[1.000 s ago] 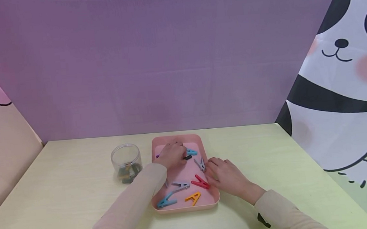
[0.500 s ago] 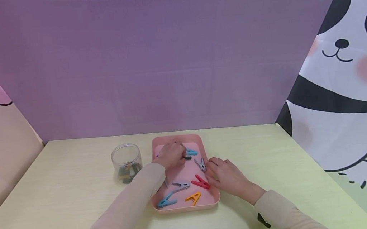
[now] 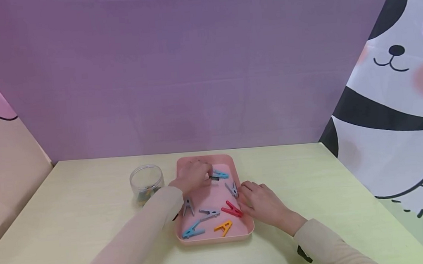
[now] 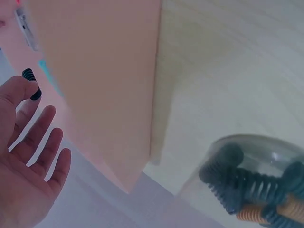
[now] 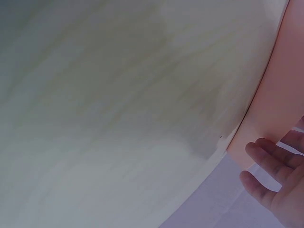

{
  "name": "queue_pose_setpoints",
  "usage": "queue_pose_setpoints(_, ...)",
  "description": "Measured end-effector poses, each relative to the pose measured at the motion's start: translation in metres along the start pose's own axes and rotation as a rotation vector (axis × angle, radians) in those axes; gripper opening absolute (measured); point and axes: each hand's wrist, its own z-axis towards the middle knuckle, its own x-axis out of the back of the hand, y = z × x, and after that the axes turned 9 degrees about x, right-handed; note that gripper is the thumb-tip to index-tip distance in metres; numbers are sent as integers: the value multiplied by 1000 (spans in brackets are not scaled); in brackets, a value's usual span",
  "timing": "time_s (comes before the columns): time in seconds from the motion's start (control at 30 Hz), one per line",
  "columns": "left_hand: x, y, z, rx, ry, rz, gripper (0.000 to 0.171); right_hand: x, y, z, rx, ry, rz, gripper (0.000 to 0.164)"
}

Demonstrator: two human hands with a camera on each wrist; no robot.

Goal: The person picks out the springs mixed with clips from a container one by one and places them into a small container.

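Observation:
My left hand is over the back left of the pink tray. Its thumb and index finger pinch a small black coiled, spring-like piece; the other fingers are spread loosely. Close by in the tray lies a blue clothespin. My right hand rests at the tray's right rim, its fingers lightly bent against the outer wall in the right wrist view. Near it inside lie a grey clothespin and a red clothespin.
A clear round jar with black and orange coiled pieces stands left of the tray, partly behind the left sleeve. Toward the tray's front are more grey clothespins, a blue clothespin and an orange clothespin.
My left hand has drawn slightly left and back with the black coiled piece, uncovering a grey clothespin at the tray's left side. The right hand stays at the rim.

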Motion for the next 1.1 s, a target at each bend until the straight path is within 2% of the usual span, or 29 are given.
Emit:
queue_pose_setpoints(0.13, 7, -4, -7, -12, 19, -24, 12, 0, 0, 0, -4, -1, 0, 38)
queue_pose_setpoints(0.37, 21, -10, -22, -45, 93, 82, 10, -1, 1, 0, -2, 11, -4, 38)
queue_pose_setpoints(0.6, 38, -18, -41, -30, 93, 88, 12, -2, 1, 0, -7, 2, 5, 39)
queue_pose_setpoints(0.87, 66, -38, -66, -43, 127, 87, 11, -3, 1, 0, -6, 9, -4, 38)
queue_pose_setpoints(1.1, 78, -62, -80, -31, 187, 57, 10, -3, 1, 0, -3, 11, -2, 38)
